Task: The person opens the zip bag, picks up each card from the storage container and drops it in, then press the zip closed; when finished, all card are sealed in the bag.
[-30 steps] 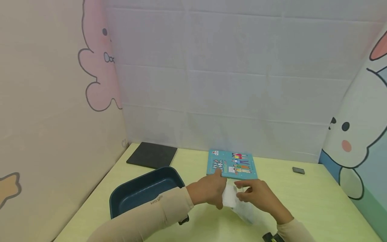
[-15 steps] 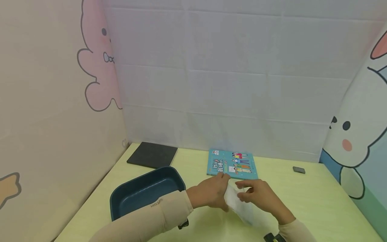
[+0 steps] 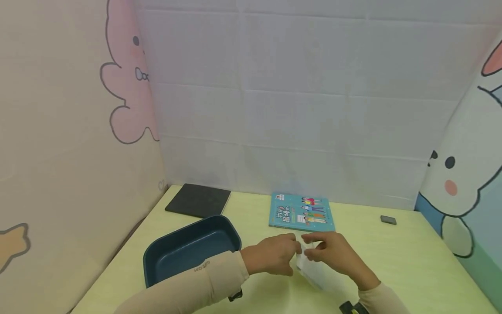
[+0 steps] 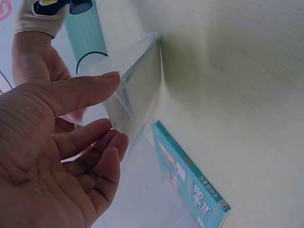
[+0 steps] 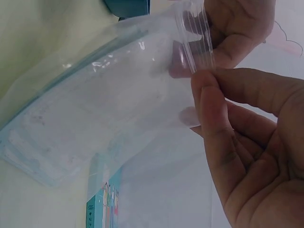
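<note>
Head view: both hands meet over the yellow-green surface (image 3: 392, 261), just in front of the teal book (image 3: 301, 212). Left hand (image 3: 272, 258) and right hand (image 3: 333, 253) each pinch the top edge of a clear plastic bag (image 3: 311, 270), which hangs between them and trails down toward the surface. A dark blue tray (image 3: 188, 250) sits to the left, a black pad (image 3: 198, 200) behind it, and a small grey block (image 3: 388, 220) far right.

Left wrist view: the left hand (image 4: 61, 156) has thumb and fingers (image 4: 85, 92) closed lightly on the bag (image 4: 135, 95) edge; the film stands thin and see-through, with the book (image 4: 190, 183) lying flat beyond it.

Right wrist view: the right hand (image 5: 247, 142) pinches the ribbed zip strip (image 5: 194, 40) between thumb and forefinger; the bag (image 5: 95, 114) body sags away, wrinkled and glossy. Whether it holds anything, I cannot tell.

Judgement: the bag is very light, limp and slick; the film will slide and crumple under a loose hold. The zip strip is the stiffest part, so the best purchase is there, one hand on each lip of the mouth.
</note>
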Available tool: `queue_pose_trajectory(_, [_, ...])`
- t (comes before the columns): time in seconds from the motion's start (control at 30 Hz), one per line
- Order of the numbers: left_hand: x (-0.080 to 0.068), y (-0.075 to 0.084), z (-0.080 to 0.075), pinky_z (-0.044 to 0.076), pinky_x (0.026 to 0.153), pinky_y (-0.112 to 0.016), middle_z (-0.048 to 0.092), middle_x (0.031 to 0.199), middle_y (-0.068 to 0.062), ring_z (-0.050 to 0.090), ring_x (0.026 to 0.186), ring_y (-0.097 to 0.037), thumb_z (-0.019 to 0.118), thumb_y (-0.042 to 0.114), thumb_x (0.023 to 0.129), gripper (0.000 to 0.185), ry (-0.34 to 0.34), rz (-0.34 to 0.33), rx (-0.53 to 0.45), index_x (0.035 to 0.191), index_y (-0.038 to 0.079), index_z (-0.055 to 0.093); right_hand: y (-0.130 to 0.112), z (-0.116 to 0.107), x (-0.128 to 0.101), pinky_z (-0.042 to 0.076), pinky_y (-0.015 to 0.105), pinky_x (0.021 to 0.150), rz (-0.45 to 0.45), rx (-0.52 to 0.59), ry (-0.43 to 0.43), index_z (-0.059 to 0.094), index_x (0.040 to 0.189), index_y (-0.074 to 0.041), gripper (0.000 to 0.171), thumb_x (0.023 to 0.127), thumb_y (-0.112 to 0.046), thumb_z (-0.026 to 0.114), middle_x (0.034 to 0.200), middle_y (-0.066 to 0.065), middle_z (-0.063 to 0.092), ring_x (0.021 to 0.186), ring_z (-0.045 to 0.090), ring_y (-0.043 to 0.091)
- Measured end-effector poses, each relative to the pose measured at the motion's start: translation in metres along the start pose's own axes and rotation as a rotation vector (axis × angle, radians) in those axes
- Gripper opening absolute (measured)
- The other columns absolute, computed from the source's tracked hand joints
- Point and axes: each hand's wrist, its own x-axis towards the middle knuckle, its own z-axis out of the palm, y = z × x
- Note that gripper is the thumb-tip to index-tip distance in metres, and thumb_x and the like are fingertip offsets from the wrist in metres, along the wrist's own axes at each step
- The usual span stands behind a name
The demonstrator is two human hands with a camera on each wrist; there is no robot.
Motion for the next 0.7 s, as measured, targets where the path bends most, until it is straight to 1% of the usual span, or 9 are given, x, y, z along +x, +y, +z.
queue_pose_trajectory(0.13, [0.0,0.001,0.002,0.041,0.061,-0.016,0.051,0.098,0.009,0.047,0.083,-0.002,0.08,0.029,0.065,0.045,-0.002,0.015,0.024,0.106,0.021,0.063,-0.002,0.001,-0.001,0.047,0.03,0.056,0.001,-0.001,0.0,0.061,0.114,-0.01,0.039,0.08,-0.027,0.068,0.108,0.013,0.06,0.069,0.063,0.022])
queue_pose_trajectory(0.23, [-0.001,0.0,0.0,0.041,0.057,-0.017,0.051,0.098,0.009,0.047,0.081,-0.002,0.079,0.02,0.066,0.045,0.003,0.001,0.002,0.108,0.024,0.063,-0.002,0.0,-0.001,0.047,0.031,0.056,0.017,-0.002,0.011,0.062,0.114,-0.009,0.04,0.079,-0.026,0.069,0.108,0.012,0.06,0.069,0.063,0.022])
queue_pose_trajectory(0.33, [-0.003,-0.006,-0.003,0.039,0.049,-0.017,0.05,0.095,0.009,0.046,0.071,-0.001,0.075,0.006,0.069,0.045,0.049,-0.017,-0.02,0.108,0.026,0.063,-0.003,-0.001,-0.001,0.047,0.03,0.054,0.014,-0.031,0.022,0.062,0.113,-0.009,0.038,0.078,-0.023,0.069,0.106,0.011,0.061,0.067,0.062,0.02])
queue_pose_trajectory(0.4, [-0.003,-0.012,-0.005,0.037,0.043,-0.019,0.048,0.094,0.008,0.044,0.065,-0.003,0.07,0.0,0.071,0.045,0.099,-0.032,-0.041,0.106,0.028,0.064,-0.004,-0.001,-0.002,0.045,0.03,0.052,0.003,-0.05,0.025,0.063,0.113,-0.009,0.036,0.078,-0.02,0.068,0.105,0.01,0.062,0.064,0.061,0.018])
queue_pose_trajectory(0.43, [-0.003,-0.014,-0.005,0.037,0.042,-0.019,0.047,0.094,0.008,0.043,0.064,-0.004,0.069,-0.001,0.072,0.044,0.131,-0.031,-0.037,0.106,0.028,0.065,-0.005,-0.001,-0.002,0.045,0.03,0.051,-0.006,-0.059,0.025,0.063,0.112,-0.009,0.035,0.079,-0.018,0.068,0.105,0.01,0.062,0.063,0.06,0.017])
queue_pose_trajectory(0.5, [-0.002,-0.019,-0.006,0.038,0.046,-0.018,0.047,0.1,0.007,0.046,0.068,-0.005,0.07,0.005,0.074,0.039,0.192,-0.024,-0.013,0.105,0.028,0.065,-0.007,0.0,-0.003,0.043,0.028,0.047,-0.027,-0.085,0.024,0.063,0.111,-0.011,0.033,0.079,-0.013,0.066,0.103,0.008,0.063,0.059,0.058,0.015])
queue_pose_trajectory(0.57, [0.0,-0.023,-0.004,0.041,0.052,-0.017,0.048,0.108,0.006,0.05,0.08,-0.007,0.073,0.014,0.075,0.031,0.248,0.0,0.012,0.103,0.028,0.067,-0.009,0.001,-0.004,0.041,0.027,0.045,-0.05,-0.109,0.025,0.064,0.11,-0.014,0.032,0.079,-0.008,0.063,0.103,0.005,0.063,0.058,0.055,0.014])
queue_pose_trajectory(0.63, [0.001,-0.024,-0.004,0.043,0.061,-0.018,0.049,0.116,0.008,0.051,0.094,-0.009,0.075,0.028,0.074,0.026,0.292,0.025,0.048,0.099,0.029,0.068,-0.012,0.002,-0.005,0.04,0.026,0.043,-0.071,-0.156,0.033,0.065,0.109,-0.018,0.035,0.078,-0.003,0.059,0.096,0.001,0.063,0.056,0.051,0.011])
queue_pose_trajectory(0.7, [0.001,-0.024,-0.004,0.044,0.067,-0.021,0.051,0.118,0.011,0.05,0.103,-0.011,0.073,0.039,0.072,0.024,0.327,0.033,0.074,0.094,0.029,0.07,-0.014,0.002,-0.006,0.039,0.025,0.043,-0.099,-0.197,0.048,0.065,0.107,-0.02,0.036,0.078,0.0,0.056,0.089,-0.003,0.062,0.055,0.049,0.009])
